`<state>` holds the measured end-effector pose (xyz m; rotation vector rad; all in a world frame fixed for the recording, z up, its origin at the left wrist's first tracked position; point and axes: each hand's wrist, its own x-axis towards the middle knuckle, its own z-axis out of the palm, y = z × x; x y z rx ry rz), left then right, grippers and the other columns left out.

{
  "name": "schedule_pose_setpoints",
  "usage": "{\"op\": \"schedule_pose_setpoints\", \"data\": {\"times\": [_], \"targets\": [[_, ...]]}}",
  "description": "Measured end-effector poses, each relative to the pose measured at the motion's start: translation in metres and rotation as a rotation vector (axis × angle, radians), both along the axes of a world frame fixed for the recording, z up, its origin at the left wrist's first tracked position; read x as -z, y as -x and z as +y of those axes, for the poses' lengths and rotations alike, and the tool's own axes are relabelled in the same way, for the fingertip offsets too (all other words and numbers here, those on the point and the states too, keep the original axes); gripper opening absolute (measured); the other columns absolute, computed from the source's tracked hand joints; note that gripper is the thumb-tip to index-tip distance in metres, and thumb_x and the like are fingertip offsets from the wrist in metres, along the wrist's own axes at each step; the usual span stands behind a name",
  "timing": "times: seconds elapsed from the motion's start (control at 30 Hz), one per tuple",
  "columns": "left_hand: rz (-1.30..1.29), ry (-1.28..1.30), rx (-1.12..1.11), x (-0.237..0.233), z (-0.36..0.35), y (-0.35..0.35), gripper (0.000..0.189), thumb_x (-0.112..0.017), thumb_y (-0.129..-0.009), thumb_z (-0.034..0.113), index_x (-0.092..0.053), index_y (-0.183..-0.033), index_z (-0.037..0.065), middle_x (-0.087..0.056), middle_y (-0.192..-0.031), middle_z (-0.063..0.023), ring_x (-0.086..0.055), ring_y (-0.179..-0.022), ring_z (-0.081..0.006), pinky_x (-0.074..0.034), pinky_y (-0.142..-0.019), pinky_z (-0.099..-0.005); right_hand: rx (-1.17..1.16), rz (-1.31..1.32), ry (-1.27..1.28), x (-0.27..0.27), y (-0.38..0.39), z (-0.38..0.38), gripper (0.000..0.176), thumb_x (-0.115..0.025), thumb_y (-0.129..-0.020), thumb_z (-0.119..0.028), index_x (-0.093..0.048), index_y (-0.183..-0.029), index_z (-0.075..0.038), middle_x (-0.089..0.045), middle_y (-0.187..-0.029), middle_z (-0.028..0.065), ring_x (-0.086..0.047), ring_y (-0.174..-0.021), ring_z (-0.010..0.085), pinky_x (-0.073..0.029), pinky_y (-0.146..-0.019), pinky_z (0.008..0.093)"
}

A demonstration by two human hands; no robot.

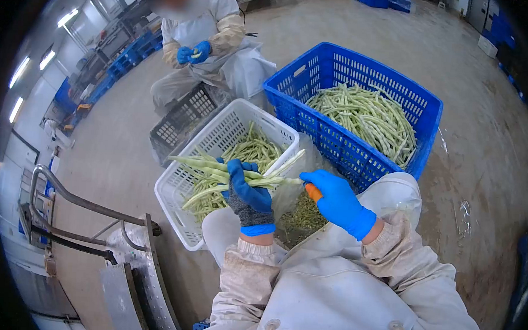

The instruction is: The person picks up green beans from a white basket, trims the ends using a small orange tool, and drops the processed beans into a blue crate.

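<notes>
My left hand (247, 191), in a blue glove with a grey knit cuff, is closed around a bunch of green beans (207, 170) over the white basket. In my blue-gloved right hand (335, 200) is a small tool with an orange handle (313, 192); its working end cannot be made out. The right fingertips are at the ends of the held beans. Below my left hand, the white basket (172, 203) holds more beans (253, 150). Between my knees lie small green trimmings (303, 215) in what looks like a plastic-lined container.
A blue crate (352, 137) heaped with beans (371, 120) stands beyond my right hand. Across from me sits a co-worker (205, 42) in blue gloves, beside a black crate (186, 116). A metal trolley (131, 247) stands at my left.
</notes>
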<state>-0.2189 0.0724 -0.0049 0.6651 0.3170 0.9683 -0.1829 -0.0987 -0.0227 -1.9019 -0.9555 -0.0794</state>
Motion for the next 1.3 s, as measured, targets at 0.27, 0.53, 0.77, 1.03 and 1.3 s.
{"op": "schedule_pose_setpoints", "data": {"times": [0.27,0.53,0.77,1.03,1.3], "targets": [[0.033,0.118,0.154,0.002,0.005,0.001,0.029,-0.059,-0.087,0.009,-0.049,-0.114,0.009,-0.052,-0.073,-0.0017,-0.053,-0.066,-0.0125,-0.048,-0.064,-0.0276,0.005,-0.299,0.037,-0.004,0.001,-0.007,0.026,-0.056,-0.075,0.001,-0.059,-0.1,-0.006,-0.059,-0.088,0.0151,-0.057,-0.08,0.0344,-0.046,-0.067,0.0411],[0.171,0.171,0.945,0.018,0.005,0.012,0.034,-0.052,-0.09,0.015,-0.049,-0.12,-0.001,-0.059,-0.088,-0.0086,-0.059,-0.079,-0.0186,-0.052,-0.07,-0.0323,-0.246,-0.197,-0.059,-0.01,0.003,-0.017,0.028,-0.06,-0.07,-0.001,-0.062,-0.097,-0.009,-0.059,-0.087,0.011,-0.057,-0.079,0.0321,-0.046,-0.067,0.0398],[0.211,0.288,1.033,0.02,-0.015,0.025,0.04,-0.054,-0.087,0.009,-0.045,-0.126,0.003,-0.059,-0.088,-0.0081,-0.06,-0.084,-0.0196,-0.049,-0.09,-0.0401,0.109,-0.437,-0.006,-0.011,-0.024,-0.025,0.021,-0.059,-0.073,-0.003,-0.062,-0.093,-0.007,-0.059,-0.085,0.0105,-0.056,-0.08,0.0303,-0.045,-0.069,0.0373],[0.103,0.235,0.811,0.041,-0.006,0.025,0.044,-0.053,-0.088,0.011,-0.041,-0.131,0.009,-0.064,-0.093,-0.0066,-0.063,-0.091,-0.0219,-0.044,-0.097,-0.0457,0.534,-0.139,-0.299,0.011,-0.082,-0.078,0.018,-0.056,-0.079,-0.001,-0.062,-0.096,-0.004,-0.059,-0.088,0.0127,-0.058,-0.082,0.0258,-0.046,-0.075,0.0326],[0.043,0.042,0.701,0.031,-0.02,0.018,0.056,-0.056,-0.088,0.009,-0.03,-0.138,0.007,-0.058,-0.103,-0.0065,-0.058,-0.099,-0.0198,-0.045,-0.094,-0.0364,-0.146,0.429,0.025,0.004,0.0,-0.008,0.024,-0.061,-0.08,-0.015,-0.064,-0.101,-0.004,-0.063,-0.097,0.0173,-0.06,-0.09,0.0329,-0.048,-0.077,0.0403]]}}
